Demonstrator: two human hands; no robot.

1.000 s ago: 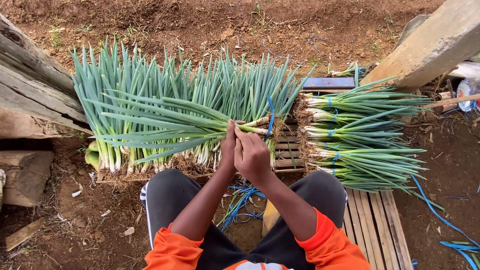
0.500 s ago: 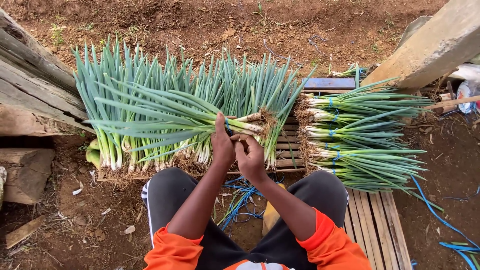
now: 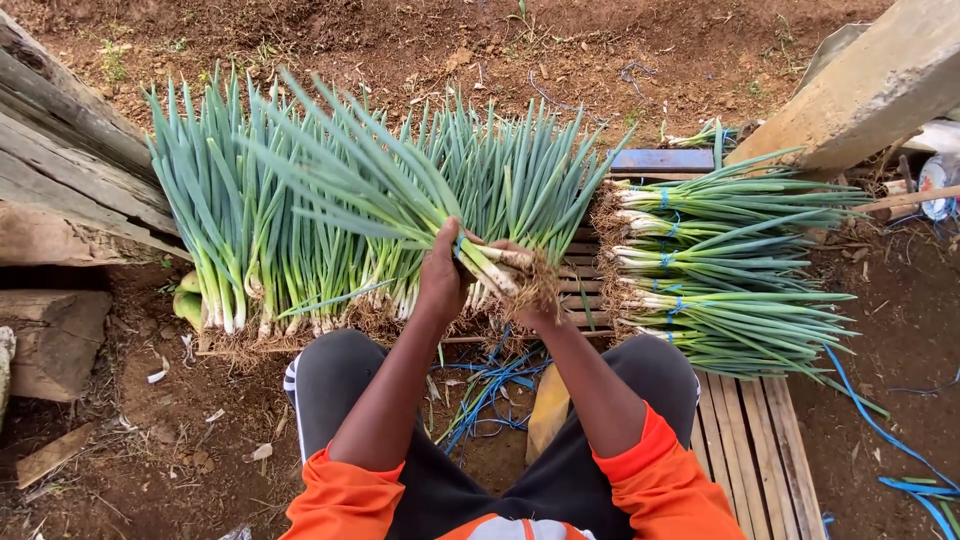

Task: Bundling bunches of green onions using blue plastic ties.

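Green-leaved spring onion bunch with white stalks and brown roots (image 3: 430, 215) sits at frame centre, lifted off the pile, leaves fanning to the upper left, roots pointing right. Far left: weathered grey wooden planks (image 3: 60, 170) and a cut log block (image 3: 50, 335) on brown soil. Left-centre: long row of loose green spring onions (image 3: 270, 240) lying roots toward the person, leaves toward the top. Left hand (image 3: 443, 272) wraps the held bunch at the white stalks, fingers clamped around it. Blue plastic tie (image 3: 459, 245) shows at the grip. Right hand (image 3: 535, 300) sits under the root end, fingers curled on the bunch, mostly hidden by roots. Below centre: loose blue ties (image 3: 490, 385) on the ground between the knees. Right-centre: stack of tied spring onion bundles (image 3: 720, 270) with blue bands, on a slatted wooden pallet (image 3: 750, 440). Upper right: slanted pale wooden beam (image 3: 870, 90). Orange sleeves, dark trousers at bottom.
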